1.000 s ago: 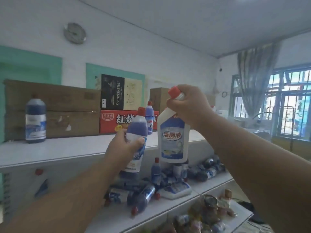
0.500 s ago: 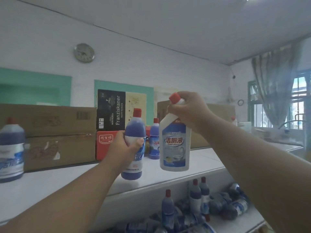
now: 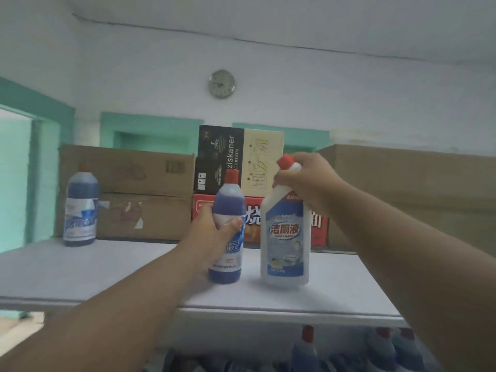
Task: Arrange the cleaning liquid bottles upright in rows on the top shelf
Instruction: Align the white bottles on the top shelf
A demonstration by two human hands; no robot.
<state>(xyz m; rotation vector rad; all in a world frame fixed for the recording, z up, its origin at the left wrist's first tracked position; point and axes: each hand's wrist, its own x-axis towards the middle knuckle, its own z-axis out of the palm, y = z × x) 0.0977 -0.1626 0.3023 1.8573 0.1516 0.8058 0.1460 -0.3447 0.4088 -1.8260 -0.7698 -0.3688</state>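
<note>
My left hand [image 3: 214,232] grips a blue bottle with a red cap [image 3: 229,202] around its middle; the bottle stands upright with its base on or just above the white top shelf [image 3: 107,269]. To its right, my right hand [image 3: 306,181] holds the neck of a white toilet-cleaner bottle [image 3: 285,242] with a red angled cap, upright, its base at the shelf surface. Another blue bottle [image 3: 80,208] stands upright alone at the shelf's back left.
Brown cardboard boxes [image 3: 145,194], a red box [image 3: 319,229] and a black-and-cream box [image 3: 220,157] line the back of the shelf. A large brown box [image 3: 416,194] fills the right. Several red-capped bottles [image 3: 306,350] sit on the shelf below. A wall clock [image 3: 222,83] hangs above.
Both hands have carried their bottles up and forward over the top shelf and lowered them to its surface. The view has swung left, so the window is out of sight.
</note>
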